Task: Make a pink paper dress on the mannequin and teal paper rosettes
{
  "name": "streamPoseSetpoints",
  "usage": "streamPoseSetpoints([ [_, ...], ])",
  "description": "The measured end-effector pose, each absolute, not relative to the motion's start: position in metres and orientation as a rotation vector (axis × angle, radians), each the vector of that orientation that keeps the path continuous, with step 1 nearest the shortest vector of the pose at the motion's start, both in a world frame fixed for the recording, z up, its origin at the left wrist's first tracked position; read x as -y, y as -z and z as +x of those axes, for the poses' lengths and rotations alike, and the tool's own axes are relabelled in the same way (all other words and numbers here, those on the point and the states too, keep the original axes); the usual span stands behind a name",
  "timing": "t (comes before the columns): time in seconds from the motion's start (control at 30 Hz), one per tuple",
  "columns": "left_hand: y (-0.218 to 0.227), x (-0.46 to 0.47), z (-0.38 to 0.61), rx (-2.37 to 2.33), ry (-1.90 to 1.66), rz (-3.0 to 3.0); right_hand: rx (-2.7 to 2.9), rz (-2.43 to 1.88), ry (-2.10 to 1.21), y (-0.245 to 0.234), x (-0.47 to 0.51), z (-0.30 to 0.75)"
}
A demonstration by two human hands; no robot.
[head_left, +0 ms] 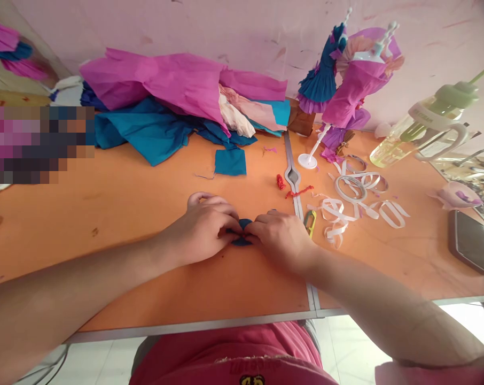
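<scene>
My left hand (204, 227) and my right hand (280, 238) meet at the middle of the orange table (125, 214). Both pinch a small dark blue piece of crepe paper (242, 232) that lies flat on the tabletop. Fingers of each hand are curled and pressed together on the paper's edges. Most of the paper is hidden under the fingertips.
A heap of pink and blue crepe paper (178, 101) lies at the back. Paper dresses on white stands (346, 75) rise at the back right. White paper strips (354, 200), a small cutter (310, 222), a drink bottle (426, 125) and a phone (470, 240) are to the right.
</scene>
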State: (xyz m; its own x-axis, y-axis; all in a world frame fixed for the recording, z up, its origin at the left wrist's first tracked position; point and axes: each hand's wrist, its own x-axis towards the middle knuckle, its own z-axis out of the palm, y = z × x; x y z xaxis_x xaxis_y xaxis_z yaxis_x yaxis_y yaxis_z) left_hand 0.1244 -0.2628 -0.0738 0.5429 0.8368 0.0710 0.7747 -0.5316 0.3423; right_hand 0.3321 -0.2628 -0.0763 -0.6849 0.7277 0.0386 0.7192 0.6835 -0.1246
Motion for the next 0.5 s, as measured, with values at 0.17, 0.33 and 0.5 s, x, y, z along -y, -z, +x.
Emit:
streamPoseSetpoints([
  [0.17,0.089,0.255,0.120,-1.272,-0.388,2.481,2.800,-1.246,-0.059,0.081,0.270,0.325],
  [0.33,0.089,0.248,0.118,-1.275,-0.316,2.463,2.792,-1.304,-0.084,0.083,0.268,0.322],
  [0.5,0.084,0.248,0.111,-1.192,-0.247,2.490,2.863,-1.132,-0.257,0.077,0.258,0.333],
])
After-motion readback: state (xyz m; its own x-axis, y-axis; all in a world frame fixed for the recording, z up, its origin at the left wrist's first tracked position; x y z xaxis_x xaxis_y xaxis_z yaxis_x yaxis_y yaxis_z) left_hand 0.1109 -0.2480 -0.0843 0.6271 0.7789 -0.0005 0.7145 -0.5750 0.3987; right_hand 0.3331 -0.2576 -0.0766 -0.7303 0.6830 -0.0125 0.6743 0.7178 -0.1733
